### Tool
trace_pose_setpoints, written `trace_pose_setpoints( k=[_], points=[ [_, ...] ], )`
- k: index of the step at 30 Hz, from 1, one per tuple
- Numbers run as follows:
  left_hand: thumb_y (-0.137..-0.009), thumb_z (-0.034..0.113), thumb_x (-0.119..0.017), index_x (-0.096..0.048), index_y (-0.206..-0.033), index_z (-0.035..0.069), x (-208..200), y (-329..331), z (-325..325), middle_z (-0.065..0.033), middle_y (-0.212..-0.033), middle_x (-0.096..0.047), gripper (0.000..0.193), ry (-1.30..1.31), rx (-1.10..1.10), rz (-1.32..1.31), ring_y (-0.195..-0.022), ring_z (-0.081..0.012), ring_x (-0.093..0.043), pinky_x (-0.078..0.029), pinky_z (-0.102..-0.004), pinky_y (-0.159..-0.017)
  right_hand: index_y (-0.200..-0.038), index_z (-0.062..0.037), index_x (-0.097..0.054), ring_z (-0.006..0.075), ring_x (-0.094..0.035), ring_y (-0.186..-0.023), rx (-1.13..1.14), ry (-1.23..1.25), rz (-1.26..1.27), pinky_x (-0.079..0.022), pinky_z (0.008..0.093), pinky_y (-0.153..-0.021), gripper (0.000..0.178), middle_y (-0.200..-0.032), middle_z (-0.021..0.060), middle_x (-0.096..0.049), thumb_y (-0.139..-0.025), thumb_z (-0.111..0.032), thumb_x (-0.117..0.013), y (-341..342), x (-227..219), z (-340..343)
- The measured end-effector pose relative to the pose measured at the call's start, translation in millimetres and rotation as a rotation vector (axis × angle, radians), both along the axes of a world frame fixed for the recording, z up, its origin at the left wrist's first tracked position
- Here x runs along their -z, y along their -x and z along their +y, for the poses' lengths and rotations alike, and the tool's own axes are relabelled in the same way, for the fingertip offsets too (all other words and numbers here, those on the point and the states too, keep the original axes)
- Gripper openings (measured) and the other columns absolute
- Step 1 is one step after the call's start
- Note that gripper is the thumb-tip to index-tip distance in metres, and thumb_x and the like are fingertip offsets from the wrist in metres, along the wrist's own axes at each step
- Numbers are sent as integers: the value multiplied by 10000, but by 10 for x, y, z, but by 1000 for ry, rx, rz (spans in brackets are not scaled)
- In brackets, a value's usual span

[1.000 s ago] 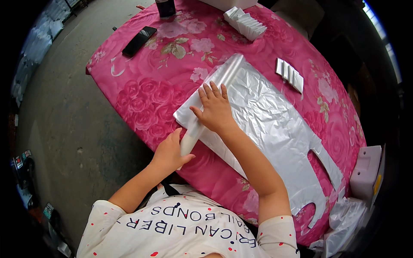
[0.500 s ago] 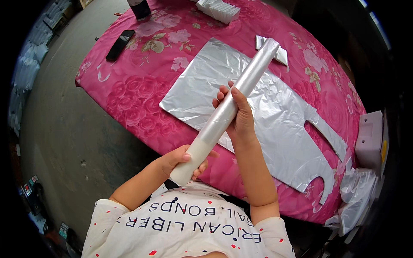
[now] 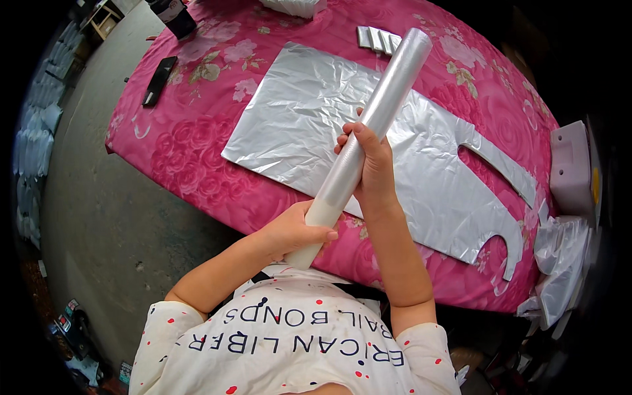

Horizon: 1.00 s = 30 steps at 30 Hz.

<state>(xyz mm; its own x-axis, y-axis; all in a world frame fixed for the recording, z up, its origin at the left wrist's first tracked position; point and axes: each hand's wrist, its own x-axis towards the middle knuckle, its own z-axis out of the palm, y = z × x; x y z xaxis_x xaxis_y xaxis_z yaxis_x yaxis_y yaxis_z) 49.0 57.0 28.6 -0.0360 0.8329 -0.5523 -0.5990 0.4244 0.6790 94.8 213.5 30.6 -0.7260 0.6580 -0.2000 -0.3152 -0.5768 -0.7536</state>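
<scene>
I hold a long roll of shiny clear plastic film (image 3: pixel 388 85), slanting away from my body toward the far right. My left hand (image 3: pixel 289 230) is closed round its whitish near end, the thumb lying across the top. Farther up, my right hand (image 3: pixel 372 164) grips the roll near its middle, with fingers curled round the far side. Under the roll, a flat silvery-white stack of plastic vest bags (image 3: pixel 283 112) lies on the table, its handle loops pointing right. The roll and my hands cover part of this stack.
A pink floral cloth covers the table (image 3: pixel 197 145). Small folded silvery packets (image 3: pixel 377 39) lie beyond the bags. A black phone (image 3: pixel 159 81), a dark cup (image 3: pixel 174 18) and a white bundle (image 3: pixel 296 5) lie farther off. A pale plastic box (image 3: pixel 569 161) stands at the right edge, above crumpled clear plastic (image 3: pixel 559 250).
The roll has swung a little more upright, its far end rising in view. My left hand has shifted up the near end, its thumb now across the roll. The whole view has shifted slightly.
</scene>
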Motion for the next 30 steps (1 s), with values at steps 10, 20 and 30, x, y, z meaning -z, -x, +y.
trace_pose_setpoints(
  k=[10,20,30],
  points=[
    [-746,232,-690,-508,-1058,27,61,-21,-41,-31,-801,-542,415,-107,33,-200,-684,-112,-538,-475,-272,-612,-1191,5,-347,127,-538,-738,5,50,-49,-501,271,-634,546,-866,78,-514,-793,-205,-656,-121,88,-174],
    [-912,322,-452,-488,-1112,28,314,21,1,-74,-797,-560,357,86,-74,414,-642,-124,-547,-476,-272,-586,-1077,5,-393,163,-586,-741,125,-82,-152,-517,299,-653,417,-911,101,-539,-781,-84,-672,-69,494,-358],
    [-920,275,-452,-489,-1029,46,473,215,-779,-48,-754,-546,256,230,185,38,-606,-123,-531,-471,-268,-557,-1098,-6,-495,139,-568,-782,201,-160,-332,-473,244,-694,353,-944,80,-598,-807,-138,-645,-412,729,1129]
  ],
)
